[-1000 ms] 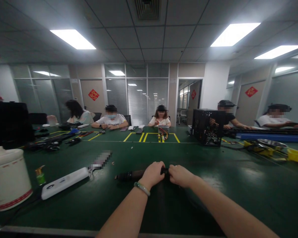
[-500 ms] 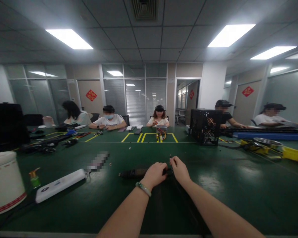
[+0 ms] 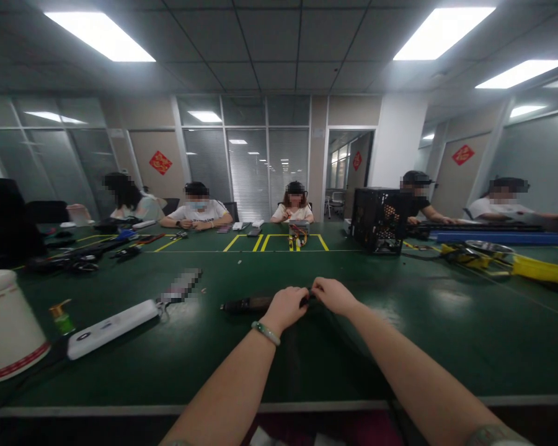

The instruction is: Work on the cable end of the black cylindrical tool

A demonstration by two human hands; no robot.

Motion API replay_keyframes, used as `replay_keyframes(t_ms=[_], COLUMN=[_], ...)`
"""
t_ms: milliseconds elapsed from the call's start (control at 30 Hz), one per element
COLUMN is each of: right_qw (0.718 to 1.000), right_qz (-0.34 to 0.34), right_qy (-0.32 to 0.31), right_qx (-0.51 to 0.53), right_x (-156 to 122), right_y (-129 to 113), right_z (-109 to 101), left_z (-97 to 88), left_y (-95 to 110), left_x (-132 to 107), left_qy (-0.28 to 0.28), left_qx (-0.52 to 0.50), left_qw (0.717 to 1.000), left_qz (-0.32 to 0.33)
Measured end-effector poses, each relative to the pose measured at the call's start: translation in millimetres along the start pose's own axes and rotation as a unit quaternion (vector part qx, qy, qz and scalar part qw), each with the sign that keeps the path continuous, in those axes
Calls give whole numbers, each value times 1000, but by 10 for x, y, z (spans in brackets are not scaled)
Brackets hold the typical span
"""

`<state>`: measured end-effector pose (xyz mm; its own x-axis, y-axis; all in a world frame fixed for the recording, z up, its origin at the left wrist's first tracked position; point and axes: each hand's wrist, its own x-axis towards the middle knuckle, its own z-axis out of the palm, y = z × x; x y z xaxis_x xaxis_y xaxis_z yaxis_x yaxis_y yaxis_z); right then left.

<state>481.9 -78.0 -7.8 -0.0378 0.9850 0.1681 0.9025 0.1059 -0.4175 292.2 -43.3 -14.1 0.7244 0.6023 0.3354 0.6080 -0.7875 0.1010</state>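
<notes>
A dark tube-shaped tool (image 3: 247, 304) lies on the green table (image 3: 428, 328) in front of me. My left hand (image 3: 284, 307), with a green bracelet on the wrist, is closed round its right end. My right hand (image 3: 335, 293) meets it there, fingers pinched at the tool's tip. What sits between the pinched fingers is too small to make out.
A white power strip (image 3: 111, 327) and a small green-topped bottle (image 3: 62, 318) lie to the left, beside a white bucket (image 3: 7, 328). A black computer case (image 3: 379, 220) stands at the back right, yellow tools (image 3: 537, 269) further right. Several people sit along the far side.
My right hand lifted with its fingers raised, then came back down to the tool's tip. The view has tilted down, so the table's near edge shows now.
</notes>
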Motion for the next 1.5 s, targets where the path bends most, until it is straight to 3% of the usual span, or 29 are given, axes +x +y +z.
replay_keyframes(t_ms=[67,300,533,767,1233,1500], right_qw=[998,996,997,996,998,998], right_qz=[-37,-72,-46,-48,-36,-23], right_qy=[38,45,47,66,57,38], right_qx=[-21,-25,-45,-47,-22,48], right_x=[-73,-205,-211,-234,-209,-187], right_y=[23,169,54,7,27,67], right_z=[47,121,120,116,152,202], left_z=[1,22,-9,12,30,-5], left_y=[3,21,27,91,53,47], left_x=[-3,-11,-35,-23,3,5], left_qy=[-6,10,0,9,14,6], left_qx=[1,17,-3,11,-5,4], left_qw=[1000,1000,1000,1000,1000,999], left_qz=[-3,12,27,-10,20,38])
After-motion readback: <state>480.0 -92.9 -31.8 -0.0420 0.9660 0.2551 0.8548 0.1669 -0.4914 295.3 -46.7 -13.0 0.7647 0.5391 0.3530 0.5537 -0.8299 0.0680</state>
